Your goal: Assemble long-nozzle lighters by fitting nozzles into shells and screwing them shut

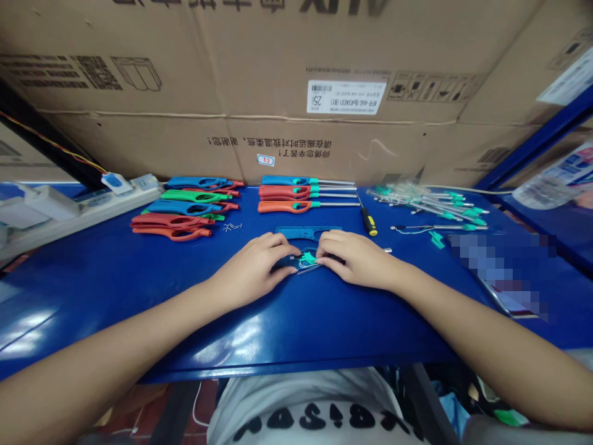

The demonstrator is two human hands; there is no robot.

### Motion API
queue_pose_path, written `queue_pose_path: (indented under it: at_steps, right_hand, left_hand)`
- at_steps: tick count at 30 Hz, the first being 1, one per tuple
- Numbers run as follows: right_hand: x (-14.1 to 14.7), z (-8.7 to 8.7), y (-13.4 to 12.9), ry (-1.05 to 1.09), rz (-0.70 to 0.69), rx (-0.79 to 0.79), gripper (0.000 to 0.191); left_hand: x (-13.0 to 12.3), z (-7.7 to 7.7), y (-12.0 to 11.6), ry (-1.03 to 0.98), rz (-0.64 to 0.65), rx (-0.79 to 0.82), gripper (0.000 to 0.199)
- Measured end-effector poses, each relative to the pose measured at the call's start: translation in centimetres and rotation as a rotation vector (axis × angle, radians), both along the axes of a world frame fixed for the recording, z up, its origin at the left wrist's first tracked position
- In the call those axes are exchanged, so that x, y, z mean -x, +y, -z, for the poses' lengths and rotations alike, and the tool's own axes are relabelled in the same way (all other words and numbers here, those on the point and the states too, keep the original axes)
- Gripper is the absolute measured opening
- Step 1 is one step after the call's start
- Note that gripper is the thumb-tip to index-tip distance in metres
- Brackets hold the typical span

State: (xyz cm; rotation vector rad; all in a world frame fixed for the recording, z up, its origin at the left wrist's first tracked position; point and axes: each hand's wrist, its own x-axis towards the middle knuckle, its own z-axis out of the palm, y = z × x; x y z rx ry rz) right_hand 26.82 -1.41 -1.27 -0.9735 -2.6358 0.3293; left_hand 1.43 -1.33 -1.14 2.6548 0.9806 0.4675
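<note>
My left hand point(264, 266) is closed in a pinch at the left end of a small assembly with thin white wires; what lies between its fingertips is mostly hidden. From the other side, my right hand point(359, 258) pinches at a green plastic trigger piece point(307, 258). A thin metal rod runs low under the right fingers, partly covered. Just beyond both hands lies a blue lighter half-shell point(301, 233) with its inside facing up, its right part behind my right fingers.
Assembled lighters point(283, 206) with metal tubes lie at the back. Left are coloured lighter handles point(169, 221) and loose screws point(232, 227). A yellow-black screwdriver point(369, 222), several metal tubes point(430, 203) and a green piece point(436, 240) lie right. A power strip point(88, 213) stands left; cardboard point(231, 80) walls the back.
</note>
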Motion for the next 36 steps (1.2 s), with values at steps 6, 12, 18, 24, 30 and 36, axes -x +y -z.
queue_pose_path:
  at_steps: [6,12,18,24,30,36]
  right_hand:
    - [0.2,0.3,0.0,-0.078,-0.073,-0.197,0.021]
    - [0.3,0.5,-0.2,-0.159,-0.134,-0.403,0.020]
    - [0.3,0.9,0.1,-0.073,-0.131,-0.329,0.022]
    - [0.2,0.8,0.2,-0.005,-0.113,-0.214,0.022]
    - [0.1,0.0,-0.1,-0.152,-0.137,-0.307,0.022]
    - [0.5,-0.6,-0.5,-0.263,-0.138,-0.364,0.020]
  left_hand:
    - [0.0,0.1,0.1,-0.009,0.005,-0.009,0.025]
    - [-0.1,0.1,0.2,-0.016,0.004,0.008,0.023]
    - [0.0,0.1,0.1,-0.022,-0.005,0.024,0.022]
    - [-0.1,0.1,0.0,-0.013,-0.013,0.004,0.023]
    - [-0.2,0.0,-0.3,0.029,-0.023,-0.031,0.025]
    - [-0.4,-0.3,-0.6,0.082,-0.016,-0.083,0.030]
